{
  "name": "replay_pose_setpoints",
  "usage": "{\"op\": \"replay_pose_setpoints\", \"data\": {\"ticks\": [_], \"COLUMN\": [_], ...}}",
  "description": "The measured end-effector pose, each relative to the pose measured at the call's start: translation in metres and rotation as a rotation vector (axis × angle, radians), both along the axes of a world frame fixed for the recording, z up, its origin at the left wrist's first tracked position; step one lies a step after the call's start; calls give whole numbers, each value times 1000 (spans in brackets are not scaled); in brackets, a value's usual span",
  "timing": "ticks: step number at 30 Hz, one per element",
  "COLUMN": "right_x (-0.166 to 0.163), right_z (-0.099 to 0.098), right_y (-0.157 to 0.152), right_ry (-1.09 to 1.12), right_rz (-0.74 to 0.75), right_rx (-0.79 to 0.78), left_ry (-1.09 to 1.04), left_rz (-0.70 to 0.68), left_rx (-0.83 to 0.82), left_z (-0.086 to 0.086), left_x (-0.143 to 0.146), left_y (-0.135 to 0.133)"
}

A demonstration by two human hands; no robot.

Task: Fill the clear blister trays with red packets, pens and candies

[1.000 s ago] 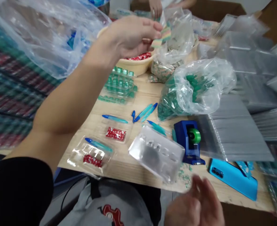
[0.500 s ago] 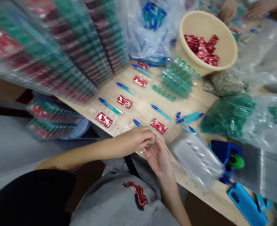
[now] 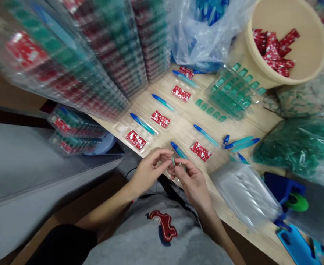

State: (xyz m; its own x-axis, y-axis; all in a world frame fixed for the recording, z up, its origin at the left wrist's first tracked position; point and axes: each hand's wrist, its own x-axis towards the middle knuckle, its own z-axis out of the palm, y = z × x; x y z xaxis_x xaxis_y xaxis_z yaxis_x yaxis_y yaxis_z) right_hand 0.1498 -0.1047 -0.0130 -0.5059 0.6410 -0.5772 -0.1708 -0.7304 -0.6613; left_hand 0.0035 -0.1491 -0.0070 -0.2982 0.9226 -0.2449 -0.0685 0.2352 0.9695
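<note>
My left hand [image 3: 148,171] and my right hand [image 3: 192,181] meet at the near edge of the wooden table [image 3: 178,127], both pinching a small pale green piece [image 3: 174,161] between their fingertips. Just beyond them lies a clear blister tray holding a blue pen [image 3: 178,149] and a red packet [image 3: 200,151]. More trays with a pen [image 3: 143,123] and red packet [image 3: 135,140] lie in rows across the table.
Tall stacks of filled trays [image 3: 95,48] stand at left. A beige tub of red packets [image 3: 285,40], a stack of green-piece trays [image 3: 230,92], bags of green pieces [image 3: 296,147], empty clear trays [image 3: 244,191], a blue tape dispenser [image 3: 285,191] and a blue phone [image 3: 296,246] are at right.
My left hand came down from the tub area to the table's near edge and met my right hand; both now pinch a small green piece. The view swung left and down.
</note>
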Motion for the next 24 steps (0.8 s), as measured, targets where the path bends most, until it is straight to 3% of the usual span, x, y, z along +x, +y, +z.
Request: {"op": "replay_pose_setpoints", "data": {"ticks": [4, 8, 14, 18, 21, 24], "right_x": [7, 13, 23, 30, 36, 43], "right_z": [10, 29, 46, 45, 45, 43], "right_y": [2, 5, 8, 1, -4, -5], "right_ry": [26, 108, 205, 159, 38, -116], "right_rz": [10, -42, -62, -79, -95, -86], "right_rx": [33, -41, -97, 4, 122, 271], "left_ry": [-219, -312, 155, 326, 310, 280], "left_rz": [-8, 63, 289, 86, -62, -117], "left_rx": [-64, -71, 161, 253, 247, 228], "left_z": [7, 13, 25, 31, 33, 34], "left_x": [2, 8, 20, 26, 31, 37], "left_y": [7, 4, 1, 7, 12, 16]}}
